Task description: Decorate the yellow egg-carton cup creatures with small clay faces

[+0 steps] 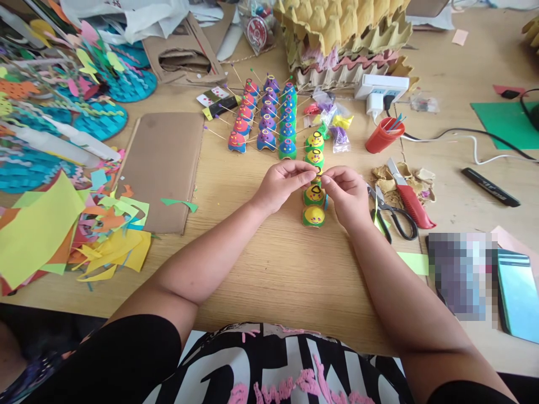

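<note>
A row of yellow-and-green painted egg-carton cups (314, 215) with drawn faces runs away from me in front of my body. Over the middle of this row my left hand (286, 182) and my right hand (347, 193) meet, thumbs and forefingers pinched together. Between the fingertips is something small and thin that I cannot make out. Several of the yellow cups carry dark loops on top. Left of them stand rows of red cups (237, 140), purple cups (266, 139) and blue-green cups (288, 147), with loops and pin-like sticks.
Cardboard (164, 163) and paper scraps (42, 230) lie left, near blue woven discs (101, 120). Stacked egg trays (341, 28) stand behind. To the right are a red cup (379, 137), scissors (393, 216), a red-handled knife (410, 199), a power strip (385, 84) and cables.
</note>
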{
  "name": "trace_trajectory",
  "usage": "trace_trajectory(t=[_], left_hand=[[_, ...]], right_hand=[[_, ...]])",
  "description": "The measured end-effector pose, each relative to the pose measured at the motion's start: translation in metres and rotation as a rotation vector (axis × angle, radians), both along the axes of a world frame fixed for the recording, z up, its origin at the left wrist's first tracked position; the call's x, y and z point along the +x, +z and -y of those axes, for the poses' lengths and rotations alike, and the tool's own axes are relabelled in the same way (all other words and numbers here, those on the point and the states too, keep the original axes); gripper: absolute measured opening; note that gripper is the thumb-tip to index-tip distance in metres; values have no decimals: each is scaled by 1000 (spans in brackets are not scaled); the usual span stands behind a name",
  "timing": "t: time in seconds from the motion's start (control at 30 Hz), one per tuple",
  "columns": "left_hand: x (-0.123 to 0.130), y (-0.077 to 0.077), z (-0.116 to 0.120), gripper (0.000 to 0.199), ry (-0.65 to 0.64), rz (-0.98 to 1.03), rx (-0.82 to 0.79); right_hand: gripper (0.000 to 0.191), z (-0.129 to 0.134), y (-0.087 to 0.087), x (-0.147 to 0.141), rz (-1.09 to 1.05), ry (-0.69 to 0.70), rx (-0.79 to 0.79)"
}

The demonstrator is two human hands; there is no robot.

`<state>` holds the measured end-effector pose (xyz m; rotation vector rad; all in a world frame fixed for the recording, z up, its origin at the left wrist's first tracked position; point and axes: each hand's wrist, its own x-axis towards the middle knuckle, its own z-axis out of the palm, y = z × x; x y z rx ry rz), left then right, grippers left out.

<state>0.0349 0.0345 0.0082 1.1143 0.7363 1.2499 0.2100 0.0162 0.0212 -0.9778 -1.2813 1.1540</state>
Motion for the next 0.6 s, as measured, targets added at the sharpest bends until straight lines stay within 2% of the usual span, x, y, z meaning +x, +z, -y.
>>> trace_trajectory(t=[0.2,0.43,0.6], left_hand=[[1,1,0,41,22,4,20],[1,1,0,40,-103,59,-17],[2,0,0,35,-76,26,-6]], right_hand=[[49,0,0,1,-11,21,5],[49,-1,-3,1,-22,23,-5],[48,-1,-1,1,-24,32,-18]])
